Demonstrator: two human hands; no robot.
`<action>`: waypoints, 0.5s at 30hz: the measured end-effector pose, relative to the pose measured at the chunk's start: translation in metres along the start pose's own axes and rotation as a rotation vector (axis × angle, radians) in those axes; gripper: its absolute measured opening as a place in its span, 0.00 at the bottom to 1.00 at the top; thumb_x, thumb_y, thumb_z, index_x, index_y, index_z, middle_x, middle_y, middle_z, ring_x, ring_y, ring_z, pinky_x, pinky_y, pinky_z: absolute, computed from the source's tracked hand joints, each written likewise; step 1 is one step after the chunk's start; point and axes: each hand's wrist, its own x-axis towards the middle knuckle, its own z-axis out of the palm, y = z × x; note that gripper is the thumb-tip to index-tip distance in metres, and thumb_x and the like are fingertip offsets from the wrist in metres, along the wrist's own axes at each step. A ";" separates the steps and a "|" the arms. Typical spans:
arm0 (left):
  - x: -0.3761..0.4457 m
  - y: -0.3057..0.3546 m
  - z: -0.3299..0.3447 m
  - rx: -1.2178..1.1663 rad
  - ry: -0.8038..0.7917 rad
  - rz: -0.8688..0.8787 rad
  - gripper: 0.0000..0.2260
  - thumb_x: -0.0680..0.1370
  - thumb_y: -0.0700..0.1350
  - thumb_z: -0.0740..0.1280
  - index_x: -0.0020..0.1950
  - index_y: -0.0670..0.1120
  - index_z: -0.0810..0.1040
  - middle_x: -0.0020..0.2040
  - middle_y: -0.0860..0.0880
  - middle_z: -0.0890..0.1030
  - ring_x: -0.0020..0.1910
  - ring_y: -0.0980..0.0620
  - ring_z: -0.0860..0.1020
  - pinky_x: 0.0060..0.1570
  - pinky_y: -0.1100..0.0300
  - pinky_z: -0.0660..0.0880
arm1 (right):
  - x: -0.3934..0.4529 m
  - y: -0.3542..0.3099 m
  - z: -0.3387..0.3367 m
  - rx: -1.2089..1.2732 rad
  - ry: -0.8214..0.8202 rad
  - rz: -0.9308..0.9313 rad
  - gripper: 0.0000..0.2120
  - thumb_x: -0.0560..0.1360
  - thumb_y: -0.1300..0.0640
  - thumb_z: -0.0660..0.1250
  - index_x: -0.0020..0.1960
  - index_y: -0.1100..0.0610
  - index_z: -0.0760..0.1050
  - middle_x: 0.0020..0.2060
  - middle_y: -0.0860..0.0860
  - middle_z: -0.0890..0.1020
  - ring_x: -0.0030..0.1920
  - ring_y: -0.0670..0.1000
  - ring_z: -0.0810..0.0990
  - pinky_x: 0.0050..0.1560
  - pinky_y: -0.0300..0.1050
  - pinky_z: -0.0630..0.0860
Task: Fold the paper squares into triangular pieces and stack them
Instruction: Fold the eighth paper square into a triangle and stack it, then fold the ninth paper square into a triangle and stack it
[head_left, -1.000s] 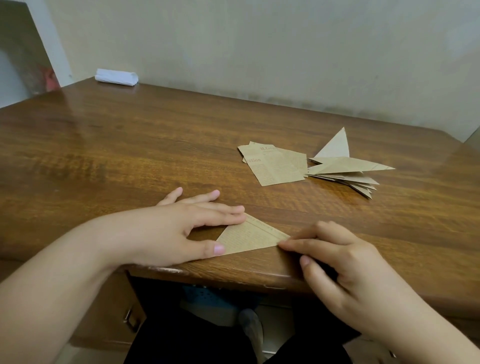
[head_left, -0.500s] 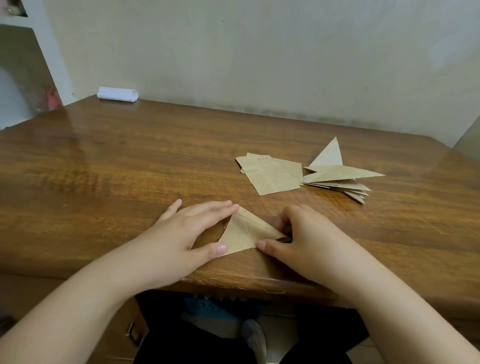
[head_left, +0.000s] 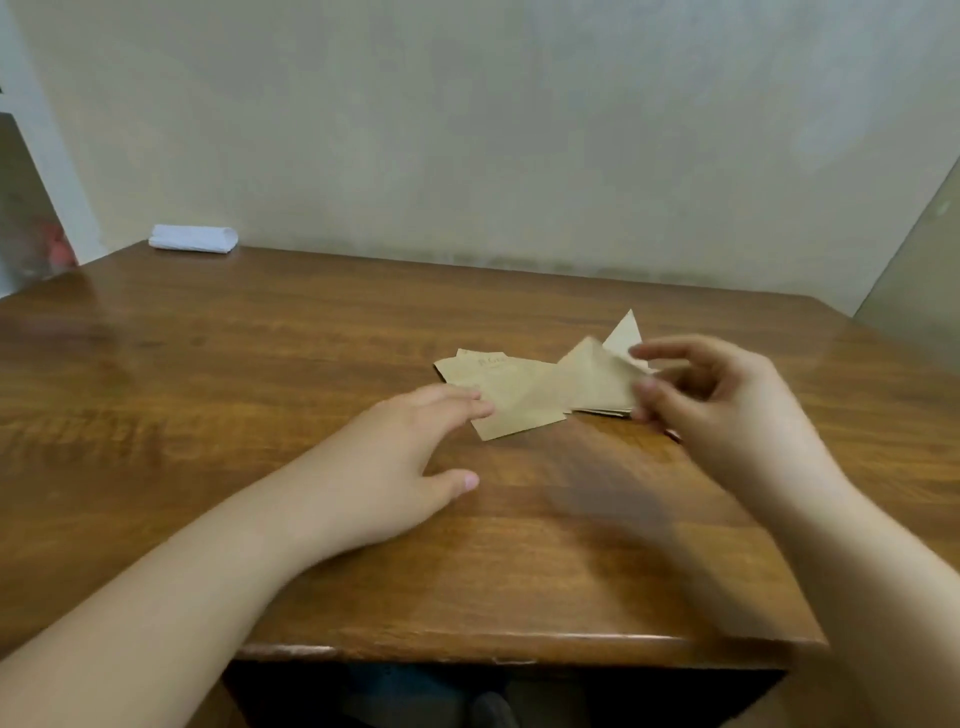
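A small pile of brown paper squares (head_left: 519, 397) lies on the wooden table (head_left: 208, 395). To its right is the stack of folded triangles (head_left: 625, 332), mostly hidden, with one tip sticking up. My right hand (head_left: 727, 410) pinches a folded brown triangle (head_left: 597, 376) between thumb and fingers, just above that stack; the hand is blurred. My left hand (head_left: 395, 467) reaches forward with straight fingers, its fingertips touching the left edge of the squares pile.
A white folded bundle (head_left: 193, 239) lies at the table's far left corner against the wall. The table's front edge runs close to my body. A wall stands behind the table.
My right hand has lifted the folded triangle from the front edge and carried it back right to the stack. My left hand let go of it and moved forward to the squares pile.
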 end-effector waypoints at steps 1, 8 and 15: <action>0.011 -0.001 -0.001 0.014 -0.004 -0.006 0.24 0.77 0.52 0.65 0.71 0.61 0.64 0.73 0.64 0.59 0.71 0.63 0.58 0.65 0.71 0.52 | 0.013 0.005 -0.004 -0.007 0.047 0.013 0.08 0.76 0.61 0.67 0.50 0.49 0.80 0.33 0.48 0.83 0.30 0.39 0.80 0.29 0.26 0.70; 0.074 -0.009 0.012 0.040 -0.096 -0.045 0.20 0.75 0.56 0.67 0.65 0.55 0.72 0.70 0.57 0.68 0.69 0.57 0.65 0.65 0.63 0.61 | 0.064 0.054 0.016 -0.528 0.012 0.087 0.12 0.78 0.61 0.61 0.55 0.52 0.81 0.53 0.54 0.79 0.48 0.54 0.77 0.43 0.40 0.70; 0.075 -0.017 0.035 0.020 -0.015 -0.039 0.18 0.72 0.62 0.65 0.56 0.57 0.67 0.64 0.60 0.66 0.68 0.59 0.60 0.69 0.59 0.55 | 0.060 0.079 0.021 -0.661 -0.033 0.062 0.06 0.74 0.50 0.67 0.48 0.49 0.81 0.43 0.47 0.74 0.50 0.51 0.71 0.48 0.43 0.68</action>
